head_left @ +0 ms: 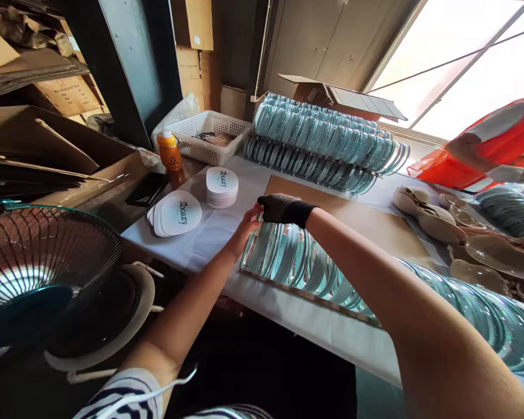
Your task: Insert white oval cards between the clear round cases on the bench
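A long row of clear glass discs [297, 267] stands on edge on a brown board [375, 224] across the white table. My left hand [244, 230], bare, presses against the left end of the row with its fingers curled on the first disc. My right hand [279, 208], in a black mesh glove, grips the top of the same end of the row. Left of my hands lie two stacks of white round labels [222, 186] printed "beauty", one of them fanned out [177, 214].
Two more rows of glass discs [323, 142] are stacked at the back. A white basket [209, 137] and an orange bottle [169, 151] stand at the back left. A fan [39, 273] is at the left. Beige shell-shaped pieces [441, 221] and a person's orange sleeve [493, 145] are at the right.
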`<action>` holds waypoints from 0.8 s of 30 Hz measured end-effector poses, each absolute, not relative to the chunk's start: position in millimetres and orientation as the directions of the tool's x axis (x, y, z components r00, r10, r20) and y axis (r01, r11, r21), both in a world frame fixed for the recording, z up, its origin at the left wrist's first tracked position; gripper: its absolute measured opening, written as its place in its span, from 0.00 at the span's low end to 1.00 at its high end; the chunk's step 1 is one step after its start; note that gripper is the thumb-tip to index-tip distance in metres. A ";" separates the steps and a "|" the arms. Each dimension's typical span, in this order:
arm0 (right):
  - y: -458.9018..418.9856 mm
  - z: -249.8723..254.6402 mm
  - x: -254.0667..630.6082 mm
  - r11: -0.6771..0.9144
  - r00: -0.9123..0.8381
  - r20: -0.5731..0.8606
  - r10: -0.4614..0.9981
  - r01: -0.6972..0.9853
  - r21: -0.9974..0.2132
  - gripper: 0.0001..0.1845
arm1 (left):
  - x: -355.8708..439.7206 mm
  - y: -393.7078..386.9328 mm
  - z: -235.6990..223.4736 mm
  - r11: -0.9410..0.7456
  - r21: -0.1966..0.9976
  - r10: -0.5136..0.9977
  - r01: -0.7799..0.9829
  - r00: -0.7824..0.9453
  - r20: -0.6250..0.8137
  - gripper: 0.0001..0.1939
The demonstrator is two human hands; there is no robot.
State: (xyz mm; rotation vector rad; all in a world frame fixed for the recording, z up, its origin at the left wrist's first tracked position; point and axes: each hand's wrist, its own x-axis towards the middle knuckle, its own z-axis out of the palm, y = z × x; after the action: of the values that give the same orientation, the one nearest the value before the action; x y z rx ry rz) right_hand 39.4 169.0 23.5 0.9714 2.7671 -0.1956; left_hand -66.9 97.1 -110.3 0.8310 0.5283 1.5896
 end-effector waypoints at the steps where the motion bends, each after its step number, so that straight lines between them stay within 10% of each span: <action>1: 167.9 27.5 37.9 0.783 -0.752 -0.266 0.603 0.622 0.016 0.18 | -66.2 93.7 -110.0 -0.225 0.733 0.967 -0.641 -0.055 0.249 0.20; 4: 168.3 35.6 31.9 0.794 -0.716 -0.360 0.598 0.590 0.146 0.18 | -65.5 87.0 -108.4 -0.250 0.762 0.962 -0.598 -0.063 0.265 0.19; 9: 170.3 36.3 27.4 0.824 -0.764 -0.357 0.537 0.566 0.027 0.22 | -66.5 92.8 -108.1 -0.262 0.760 0.959 -0.594 -0.069 0.276 0.24; 24: 81.5 32.7 53.3 0.563 -0.564 0.044 0.824 0.808 -0.173 0.13 | -76.3 67.8 -77.8 -0.094 0.912 0.991 -0.398 0.052 0.125 0.18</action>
State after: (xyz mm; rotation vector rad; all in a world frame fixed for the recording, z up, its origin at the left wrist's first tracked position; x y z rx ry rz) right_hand 53.3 81.5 32.7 1.5121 2.8817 -0.2178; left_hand -76.3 67.8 -77.8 1.0162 0.7962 1.3986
